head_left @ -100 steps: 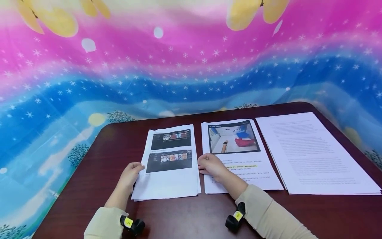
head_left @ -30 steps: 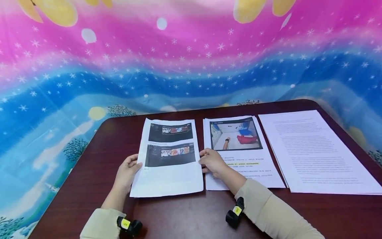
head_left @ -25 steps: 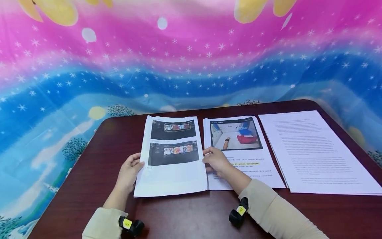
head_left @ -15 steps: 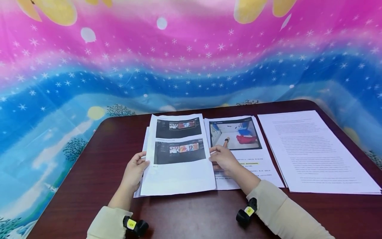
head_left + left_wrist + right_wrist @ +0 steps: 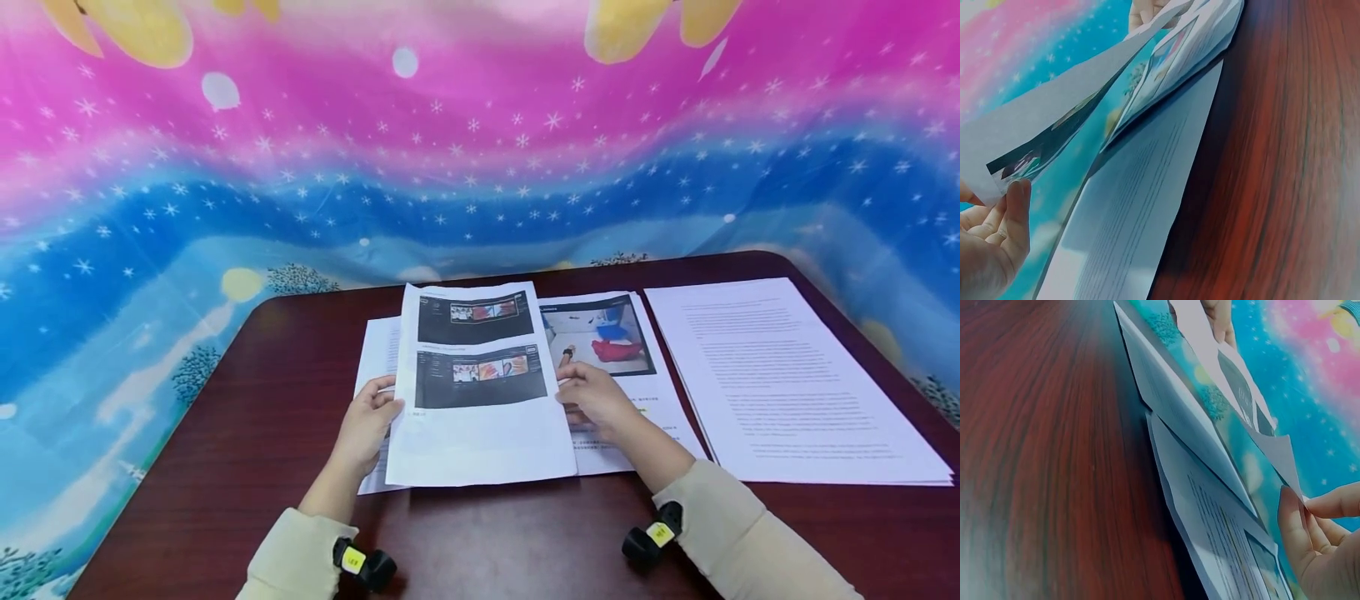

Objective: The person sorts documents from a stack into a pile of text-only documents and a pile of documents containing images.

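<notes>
A printed sheet (image 5: 480, 446) with two dark screenshots is held up between both hands. My left hand (image 5: 366, 425) pinches its left edge, and my right hand (image 5: 596, 404) pinches the right edge. Both wrist views show the sheet (image 5: 1041, 94) raised and slightly bowed, with a gap beneath it. Below its left side lies a page of text (image 5: 375, 358), partly hidden. On the other side it overlaps the middle stack of papers (image 5: 663, 433), whose top page carries a colour photo and a yellow-highlighted line, now partly covered.
A third stack of text pages (image 5: 795, 375) lies at the right of the dark wooden table (image 5: 480, 542). Behind the table's far edge hangs a pink and blue patterned cloth (image 5: 465, 167). Black cameras (image 5: 365, 565) are strapped at both sleeves.
Both hands have lifted the screenshot sheet off the left pile and carried it rightward. The text page under it has come into view, and the middle stack's left part is now covered.
</notes>
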Demonstrator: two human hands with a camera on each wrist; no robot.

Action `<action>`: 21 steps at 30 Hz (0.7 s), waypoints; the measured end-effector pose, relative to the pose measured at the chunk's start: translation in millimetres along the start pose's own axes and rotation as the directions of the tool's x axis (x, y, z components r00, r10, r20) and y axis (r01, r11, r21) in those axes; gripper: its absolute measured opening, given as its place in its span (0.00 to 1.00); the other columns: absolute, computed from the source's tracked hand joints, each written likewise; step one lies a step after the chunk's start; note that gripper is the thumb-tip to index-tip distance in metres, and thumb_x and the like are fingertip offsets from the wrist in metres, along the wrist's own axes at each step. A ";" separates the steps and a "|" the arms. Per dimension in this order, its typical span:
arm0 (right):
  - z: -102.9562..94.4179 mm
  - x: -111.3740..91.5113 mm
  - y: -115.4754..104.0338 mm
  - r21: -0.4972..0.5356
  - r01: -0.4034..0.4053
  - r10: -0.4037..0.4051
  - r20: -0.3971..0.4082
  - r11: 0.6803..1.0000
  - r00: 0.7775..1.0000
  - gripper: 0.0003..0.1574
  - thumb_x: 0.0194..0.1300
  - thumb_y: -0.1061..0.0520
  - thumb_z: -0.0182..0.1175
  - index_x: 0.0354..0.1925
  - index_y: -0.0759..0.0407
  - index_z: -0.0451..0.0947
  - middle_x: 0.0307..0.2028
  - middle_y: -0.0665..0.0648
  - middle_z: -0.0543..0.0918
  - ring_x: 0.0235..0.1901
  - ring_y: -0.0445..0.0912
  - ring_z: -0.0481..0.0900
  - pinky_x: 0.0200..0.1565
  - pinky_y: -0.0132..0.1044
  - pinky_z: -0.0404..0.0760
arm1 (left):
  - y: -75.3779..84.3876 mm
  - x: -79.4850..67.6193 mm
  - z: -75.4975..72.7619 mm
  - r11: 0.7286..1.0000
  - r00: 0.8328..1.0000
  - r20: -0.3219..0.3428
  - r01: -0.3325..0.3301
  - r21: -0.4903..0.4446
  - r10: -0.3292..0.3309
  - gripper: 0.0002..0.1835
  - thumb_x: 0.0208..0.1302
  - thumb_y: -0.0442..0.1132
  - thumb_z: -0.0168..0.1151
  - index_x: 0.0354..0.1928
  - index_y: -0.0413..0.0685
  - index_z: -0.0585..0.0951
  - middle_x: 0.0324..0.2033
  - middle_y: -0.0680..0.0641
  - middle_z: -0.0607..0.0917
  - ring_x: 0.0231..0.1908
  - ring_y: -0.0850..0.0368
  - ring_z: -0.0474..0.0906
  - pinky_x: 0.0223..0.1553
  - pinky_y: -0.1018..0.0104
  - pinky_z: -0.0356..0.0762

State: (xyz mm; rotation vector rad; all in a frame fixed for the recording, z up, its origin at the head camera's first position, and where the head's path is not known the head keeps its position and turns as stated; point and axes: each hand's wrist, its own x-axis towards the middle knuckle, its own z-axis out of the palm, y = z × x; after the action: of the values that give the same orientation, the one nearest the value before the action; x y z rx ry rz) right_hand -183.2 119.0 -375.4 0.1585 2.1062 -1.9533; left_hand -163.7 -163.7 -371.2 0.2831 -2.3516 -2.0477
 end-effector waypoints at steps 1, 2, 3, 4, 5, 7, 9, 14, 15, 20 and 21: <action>-3.1 -1.0 0.2 -0.003 0.002 -0.002 -0.001 1.000 1.000 0.20 0.53 0.71 0.49 0.47 0.70 0.64 0.26 0.56 0.74 0.25 0.44 0.76 0.30 0.38 0.78 | 0.4 0.3 2.6 1.000 1.000 0.009 0.000 -0.005 0.001 0.18 0.57 0.26 0.45 0.52 0.37 0.66 0.36 0.38 0.76 0.28 0.57 0.74 0.27 0.66 0.73; -6.4 -2.0 0.3 -0.005 0.007 -0.007 0.000 1.000 1.000 0.20 0.54 0.71 0.49 0.47 0.70 0.64 0.26 0.56 0.74 0.25 0.44 0.76 0.30 0.38 0.78 | 1.0 0.4 5.4 1.000 1.000 0.019 -0.001 -0.014 0.002 0.18 0.57 0.26 0.45 0.52 0.37 0.66 0.36 0.38 0.76 0.28 0.57 0.74 0.27 0.66 0.73; -9.7 -2.6 0.6 -0.007 0.012 -0.012 0.004 1.000 1.000 0.20 0.54 0.70 0.49 0.48 0.71 0.63 0.26 0.55 0.74 0.25 0.43 0.76 0.30 0.37 0.77 | 1.2 0.8 7.9 1.000 1.000 0.030 -0.002 -0.020 0.002 0.18 0.57 0.26 0.44 0.52 0.37 0.66 0.37 0.38 0.76 0.28 0.57 0.74 0.27 0.66 0.73; -13.1 -3.4 0.6 -0.008 0.016 -0.016 0.006 1.000 1.000 0.20 0.54 0.70 0.48 0.48 0.71 0.62 0.26 0.55 0.73 0.26 0.43 0.76 0.30 0.37 0.77 | 1.5 1.1 10.4 1.000 0.999 0.041 -0.002 -0.026 0.003 0.18 0.57 0.26 0.44 0.52 0.36 0.65 0.37 0.37 0.76 0.28 0.57 0.74 0.28 0.66 0.73; -16.2 -4.1 0.6 -0.011 0.020 -0.020 0.008 1.000 1.000 0.20 0.54 0.70 0.48 0.48 0.72 0.62 0.26 0.55 0.73 0.26 0.43 0.76 0.30 0.37 0.77 | 1.5 1.5 12.9 1.000 0.999 0.052 -0.001 -0.031 0.003 0.18 0.57 0.25 0.44 0.52 0.36 0.65 0.37 0.37 0.76 0.29 0.56 0.74 0.28 0.66 0.73; -22.6 -5.5 0.6 -0.023 0.024 -0.024 0.005 0.999 1.000 0.20 0.55 0.69 0.48 0.48 0.72 0.62 0.26 0.54 0.74 0.25 0.43 0.76 0.29 0.36 0.77 | 1.5 2.1 18.1 0.999 0.997 0.071 -0.007 -0.033 0.009 0.18 0.57 0.25 0.44 0.52 0.36 0.65 0.38 0.37 0.76 0.30 0.56 0.75 0.28 0.66 0.73; -29.0 -7.2 0.8 -0.029 0.029 -0.029 0.008 0.999 1.000 0.20 0.55 0.69 0.49 0.48 0.72 0.62 0.27 0.54 0.74 0.25 0.43 0.75 0.28 0.35 0.77 | 1.1 2.2 23.3 0.999 0.996 0.088 -0.009 -0.033 0.012 0.18 0.57 0.26 0.44 0.52 0.36 0.65 0.38 0.37 0.76 0.30 0.55 0.75 0.29 0.66 0.73; -43.1 -11.6 0.4 -0.016 0.032 -0.032 0.023 0.999 0.999 0.20 0.56 0.68 0.49 0.48 0.72 0.60 0.28 0.55 0.73 0.26 0.42 0.75 0.28 0.36 0.77 | 1.1 1.0 34.8 0.999 0.993 0.118 -0.016 -0.040 0.021 0.18 0.57 0.26 0.45 0.52 0.37 0.66 0.37 0.38 0.76 0.31 0.54 0.75 0.29 0.65 0.74; -45.7 -12.3 0.5 -0.012 0.037 -0.036 0.030 0.999 0.999 0.20 0.56 0.68 0.48 0.48 0.72 0.60 0.28 0.55 0.73 0.26 0.43 0.75 0.29 0.36 0.77 | 1.1 1.1 37.0 0.999 0.992 0.123 -0.017 -0.042 0.022 0.18 0.57 0.26 0.45 0.52 0.37 0.66 0.37 0.38 0.76 0.31 0.54 0.75 0.30 0.65 0.74; -59.0 -15.3 0.8 0.000 0.056 -0.056 0.040 0.998 0.998 0.20 0.56 0.69 0.48 0.48 0.73 0.59 0.27 0.54 0.73 0.26 0.43 0.76 0.30 0.37 0.77 | 2.3 2.0 48.0 0.998 0.987 0.154 -0.029 -0.048 0.036 0.18 0.58 0.26 0.44 0.52 0.36 0.66 0.37 0.38 0.76 0.32 0.54 0.75 0.31 0.65 0.74; -61.8 -15.7 1.0 0.000 0.059 -0.059 0.039 0.998 0.997 0.20 0.56 0.68 0.48 0.48 0.73 0.59 0.27 0.54 0.73 0.26 0.42 0.76 0.30 0.37 0.77 | 2.7 2.4 50.4 0.998 0.986 0.160 -0.031 -0.050 0.038 0.18 0.58 0.26 0.44 0.52 0.36 0.65 0.37 0.37 0.76 0.32 0.54 0.75 0.31 0.65 0.74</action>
State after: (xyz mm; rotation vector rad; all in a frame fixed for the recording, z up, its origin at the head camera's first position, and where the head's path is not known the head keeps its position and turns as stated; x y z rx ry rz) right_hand -175.1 181.8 -368.6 0.0583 2.1100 -1.9724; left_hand -172.8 -114.2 -376.1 0.0776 -2.3718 -2.1848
